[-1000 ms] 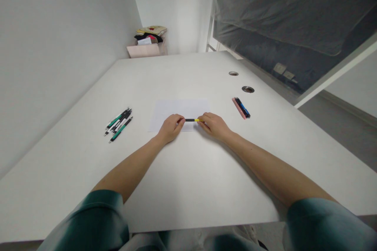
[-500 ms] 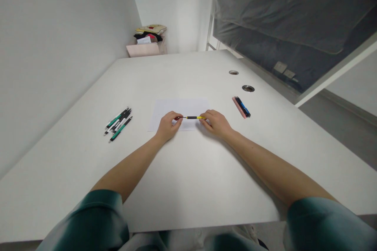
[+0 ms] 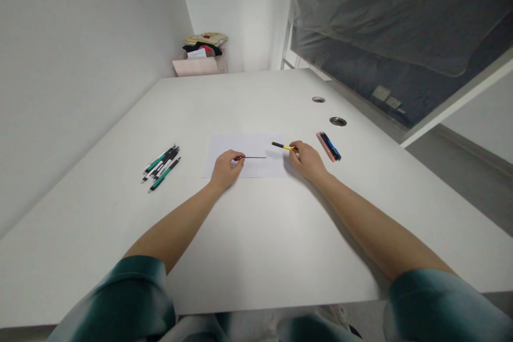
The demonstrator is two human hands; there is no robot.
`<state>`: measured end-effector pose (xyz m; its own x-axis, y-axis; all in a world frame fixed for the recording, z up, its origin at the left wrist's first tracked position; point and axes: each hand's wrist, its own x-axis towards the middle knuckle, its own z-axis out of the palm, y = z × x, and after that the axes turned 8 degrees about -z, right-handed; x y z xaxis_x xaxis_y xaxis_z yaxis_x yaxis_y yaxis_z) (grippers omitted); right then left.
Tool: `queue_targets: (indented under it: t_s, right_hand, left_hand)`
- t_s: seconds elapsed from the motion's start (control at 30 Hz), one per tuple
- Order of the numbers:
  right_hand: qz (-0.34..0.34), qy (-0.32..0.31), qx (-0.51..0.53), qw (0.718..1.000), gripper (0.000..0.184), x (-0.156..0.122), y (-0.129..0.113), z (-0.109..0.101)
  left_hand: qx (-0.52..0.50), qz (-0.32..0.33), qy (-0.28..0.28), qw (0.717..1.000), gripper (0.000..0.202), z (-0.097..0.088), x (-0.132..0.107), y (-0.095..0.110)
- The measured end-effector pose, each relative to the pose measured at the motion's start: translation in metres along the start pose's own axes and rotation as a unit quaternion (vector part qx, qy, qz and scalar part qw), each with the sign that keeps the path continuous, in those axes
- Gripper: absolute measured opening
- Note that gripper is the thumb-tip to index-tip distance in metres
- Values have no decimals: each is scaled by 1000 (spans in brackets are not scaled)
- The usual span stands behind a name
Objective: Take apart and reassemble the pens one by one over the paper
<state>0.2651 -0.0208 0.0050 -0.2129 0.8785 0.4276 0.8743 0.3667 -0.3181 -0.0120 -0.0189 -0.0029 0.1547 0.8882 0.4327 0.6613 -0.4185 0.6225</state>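
Observation:
My left hand (image 3: pixel 225 168) rests on a white sheet of paper (image 3: pixel 245 156) and pinches the end of a thin dark pen refill (image 3: pixel 254 157), which points right over the paper. My right hand (image 3: pixel 308 160) is closed on a yellow and black pen barrel (image 3: pixel 282 146), held apart from the refill at the paper's right edge. Both forearms reach out from teal sleeves over the white table (image 3: pixel 256 224).
A bunch of green, black and white pens (image 3: pixel 161 164) lies to the left. A pink pen and a blue and black pen (image 3: pixel 329 146) lie to the right, near two round cable holes (image 3: pixel 337 121). A pink box with clutter (image 3: pixel 200 56) stands beyond the table's far end.
The pen has come apart: my right hand drew the yellow barrel away to the right, and the thin refill stays in my left hand.

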Motion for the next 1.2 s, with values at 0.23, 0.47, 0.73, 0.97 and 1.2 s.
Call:
queue_targets:
  t_s: [0.23,0.47,0.73,0.97,1.2]
  right_hand:
    - [-141,-64,9,988,27,0,-12,18]
    - [-139,-58,15,988,26,-2,-6,20]
    - [-198,5,85,976,23,-6,-23,12]
    - [-254,-24,60,965,19,-7,-33,12]
    - [-185,-49,-4,982,22,-7,-24,9]
  left_hand:
    - [70,28,-61,995,20,-1,-2,9]
    - [80,21,-77,994,21,0,-1,8]
    - [102,64,-81,989,23,3,-4,11]
    - [119,89,-75,986,23,3,-5,13]
    - [145,31,-67,987,22,-1,-1,5]
